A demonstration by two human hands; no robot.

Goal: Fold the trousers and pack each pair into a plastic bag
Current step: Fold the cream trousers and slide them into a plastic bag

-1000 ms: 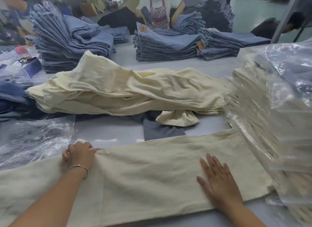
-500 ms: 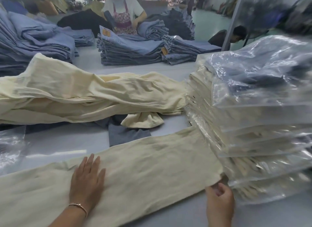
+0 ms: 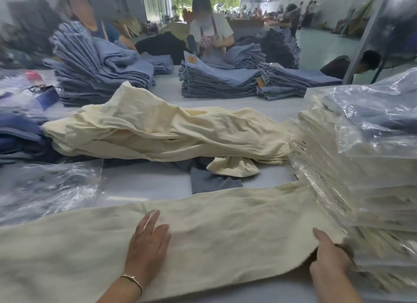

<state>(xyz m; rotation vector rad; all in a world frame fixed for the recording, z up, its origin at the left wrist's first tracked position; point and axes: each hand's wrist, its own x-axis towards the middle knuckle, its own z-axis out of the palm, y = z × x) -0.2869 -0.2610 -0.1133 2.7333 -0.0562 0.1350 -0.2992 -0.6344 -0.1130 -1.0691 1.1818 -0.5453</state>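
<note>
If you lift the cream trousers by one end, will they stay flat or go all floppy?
Probably floppy: the trousers already curl where the right hand grips the end. They likely drape and sag, like the rumpled cream pile behind. Probably not slippery; the left hand pins them flat.

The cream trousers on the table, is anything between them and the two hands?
No. The left hand lies flat on the cream trousers, and the right hand grips their end beside the stack of bagged trousers. Nothing visible is between.

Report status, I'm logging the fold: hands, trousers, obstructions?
Left hand flat on cream cotton trousers. Right hand pinches their right end. Stack of bagged cream trousers crowds that end.
</note>
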